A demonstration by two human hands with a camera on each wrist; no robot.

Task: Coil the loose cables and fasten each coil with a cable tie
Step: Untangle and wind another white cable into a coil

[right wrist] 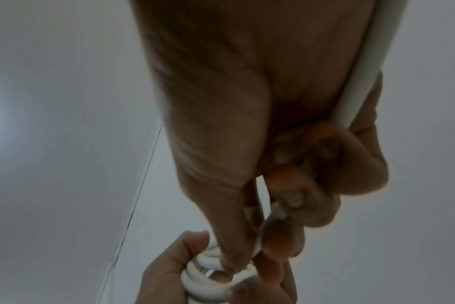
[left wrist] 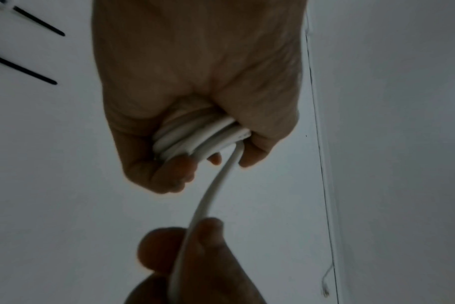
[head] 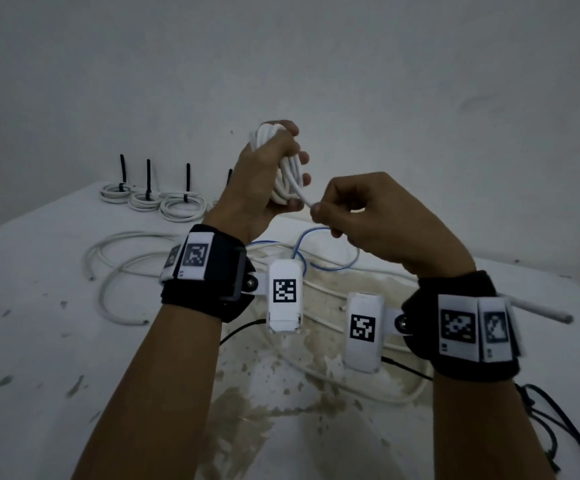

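My left hand (head: 267,174) is raised above the table and grips a coil of white cable (head: 286,168), fingers curled round its loops (left wrist: 195,139). From the coil a free strand (left wrist: 210,197) runs to my right hand (head: 357,209), which pinches it between thumb and fingers (right wrist: 278,238). The strand's tail passes through that fist, and its cut end (head: 555,315) sticks out past my right wrist. Loose white cables (head: 122,268) and a thin blue wire (head: 316,244) lie on the table below.
Three tied white coils (head: 150,200) with upright black cable ties (head: 148,176) sit in a row at the table's far left edge. A black cord (head: 551,427) trails at the lower right. The white table (head: 39,341) is stained; a plain wall stands behind.
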